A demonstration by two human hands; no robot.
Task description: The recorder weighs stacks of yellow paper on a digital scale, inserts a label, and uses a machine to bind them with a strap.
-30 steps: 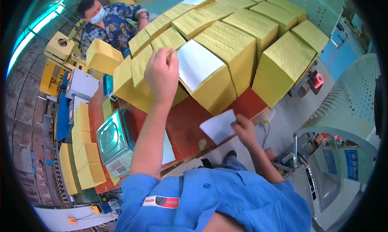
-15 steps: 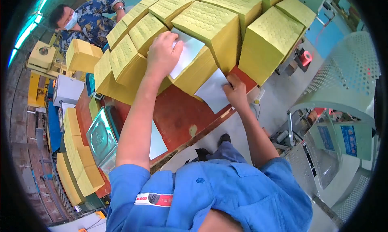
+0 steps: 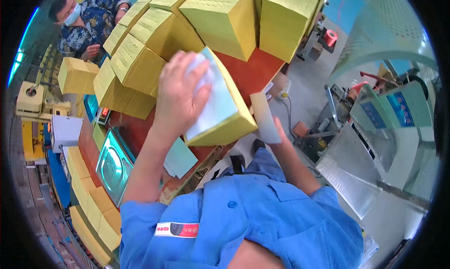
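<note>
My left hand [image 3: 180, 88] lies with spread fingers, slightly blurred, on a white sheet [image 3: 218, 105] that covers one face of a yellow paper stack [image 3: 227, 129]. This stack is tilted at the near edge of the red-brown table [image 3: 258, 74], apart from the other stacks. To its right, my right hand [image 3: 280, 135] grips a second white sheet [image 3: 264, 117], which stands on edge beside the stack's end. That sheet and the angle hide most of the right fingers. More white sheets [image 3: 182, 159] lie on the table under my left forearm.
Several yellow stacks [image 3: 218, 25] fill the far table. A shiny metal tin [image 3: 115, 163] stands left, near a row of yellow blocks [image 3: 93, 194]. A masked person [image 3: 91, 23] is at the far left. On the right are a perforated metal guard [image 3: 384, 39] and machinery.
The yellow stack under my left hand has come nearer and tilted, away from the others. My right hand has drawn nearer with its white sheet, now upright instead of flat.
</note>
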